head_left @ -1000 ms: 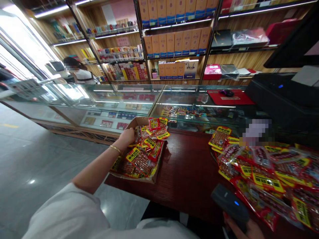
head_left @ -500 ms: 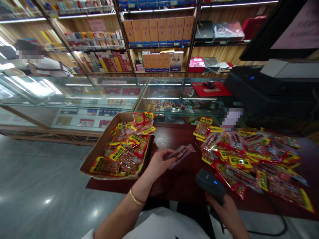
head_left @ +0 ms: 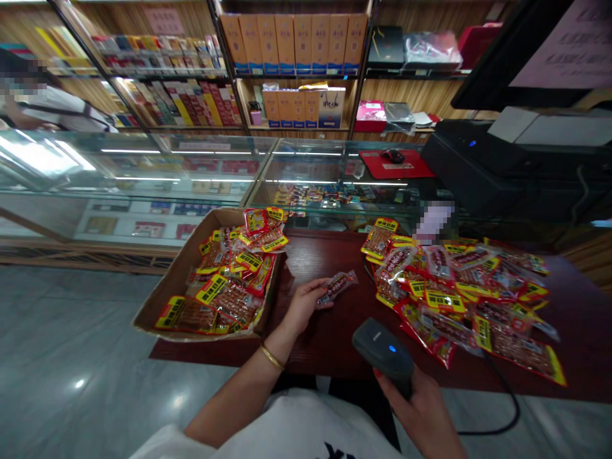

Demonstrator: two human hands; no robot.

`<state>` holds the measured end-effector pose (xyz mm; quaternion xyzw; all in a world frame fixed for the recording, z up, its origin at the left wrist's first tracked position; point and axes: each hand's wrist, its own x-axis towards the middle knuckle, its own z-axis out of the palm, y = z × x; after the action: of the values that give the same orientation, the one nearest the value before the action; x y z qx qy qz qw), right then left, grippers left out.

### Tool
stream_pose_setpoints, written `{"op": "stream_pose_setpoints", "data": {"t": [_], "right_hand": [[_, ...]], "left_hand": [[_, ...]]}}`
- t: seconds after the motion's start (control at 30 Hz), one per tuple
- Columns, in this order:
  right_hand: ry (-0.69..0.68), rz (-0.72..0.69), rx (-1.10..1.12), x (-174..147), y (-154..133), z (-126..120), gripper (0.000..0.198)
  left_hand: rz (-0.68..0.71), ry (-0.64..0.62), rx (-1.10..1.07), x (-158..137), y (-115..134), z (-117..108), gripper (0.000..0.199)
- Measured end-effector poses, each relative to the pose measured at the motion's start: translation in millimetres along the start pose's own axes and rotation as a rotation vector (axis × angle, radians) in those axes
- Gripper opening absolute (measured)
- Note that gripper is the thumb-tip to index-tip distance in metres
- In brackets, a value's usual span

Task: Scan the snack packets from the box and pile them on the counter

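Observation:
My left hand (head_left: 306, 305) pinches one end of a small clear snack packet (head_left: 338, 286) with dark red print, held just over the dark red-brown table (head_left: 310, 255). My right hand (head_left: 414, 401) is wrapped round the handle of a black barcode scanner (head_left: 383, 352) with a lit blue light. The scanner's head points toward the packet, apart from it. To the left stands an open cardboard box (head_left: 162, 290) holding several red-and-yellow snack packets (head_left: 229, 296). A loose pile of similar packets (head_left: 442, 293) lies on the right of the table.
Behind the table runs a glass display counter (head_left: 191, 182), with a mouse (head_left: 392, 155) on a red mat (head_left: 377, 167). A black printer (head_left: 478, 172) and a monitor (head_left: 545, 57) stand at the right. The scanner's cable (head_left: 509, 408) loops along the front edge. Another person (head_left: 57, 105) is at the far left.
The scanner has risen and moved left, nearer the packet. My left hand still holds the packet, now turned a little. The whole view has shifted slightly.

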<state>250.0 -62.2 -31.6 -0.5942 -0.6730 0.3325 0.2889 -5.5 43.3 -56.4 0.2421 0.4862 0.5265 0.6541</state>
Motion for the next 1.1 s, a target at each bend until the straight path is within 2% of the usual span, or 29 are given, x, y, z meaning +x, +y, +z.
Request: {"op": "stream_pose_setpoints", "data": {"t": [0.13,0.37,0.63,0.9,1.1], "right_hand": [[0.043,0.053,-0.009,-4.5,-8.1,-4.1,0.038],[0.002,0.09,-0.01,-10.2,-2.2,-11.1,0.038],[0.034,0.087,-0.006,-7.3,-12.2,-13.1,0.038],[0.008,0.058,-0.051,-4.9,-4.6,-13.0,0.039],[0.013,0.048,-0.04,-8.0,-4.4,-12.0,0.038]], "left_hand": [[-0.012,-0.016,-0.067,3.5,1.4,-4.5,0.04],[-0.031,-0.032,-0.101,2.7,9.2,-3.3,0.049],[-0.02,-0.003,-0.126,5.5,4.6,-4.9,0.041],[-0.01,-0.048,-0.096,3.2,5.9,-3.1,0.043],[-0.014,-0.007,-0.115,3.7,5.5,-2.6,0.038]]}}
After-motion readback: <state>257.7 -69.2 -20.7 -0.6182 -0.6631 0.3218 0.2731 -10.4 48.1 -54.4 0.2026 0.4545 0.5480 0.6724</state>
